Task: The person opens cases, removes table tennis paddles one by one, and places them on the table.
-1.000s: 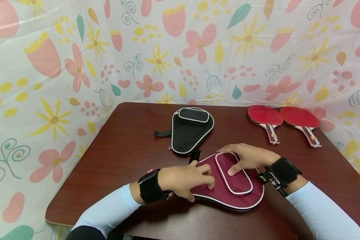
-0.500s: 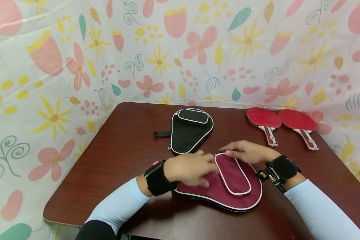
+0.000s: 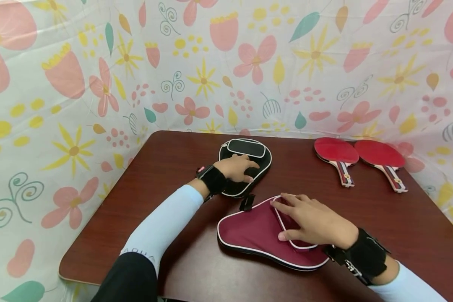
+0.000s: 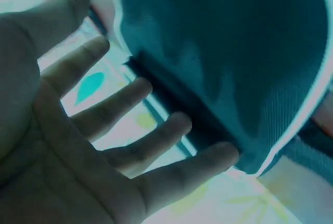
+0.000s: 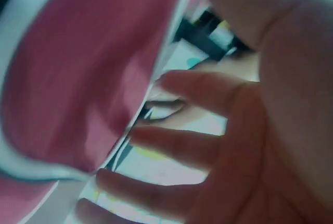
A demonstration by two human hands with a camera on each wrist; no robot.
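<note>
A maroon table tennis paddle case (image 3: 245, 230) with white piping and a raised pocket lies near the table's front. My right hand (image 3: 317, 220) is over its pocket side, fingers spread and fairly straight. In the right wrist view those fingertips reach the edge of the maroon fabric. Farther back lies a black paddle case (image 3: 263, 161) with white piping and a small pocket. My left hand (image 3: 237, 168) is over its lower part with loosely spread fingers. The left wrist view shows these fingers bent slightly at the case's edge; firm contact is hard to judge.
Two red paddles (image 3: 336, 151) lie side by side at the back right, handles toward me. A black strap tab (image 3: 247, 202) sticks up from the maroon case. Behind the brown table (image 3: 128, 218) hangs a flower-patterned cloth (image 3: 196, 50).
My left hand has left the maroon case and moved up and away to the black case. My right hand has shifted a little nearer, across the maroon case's pocket.
</note>
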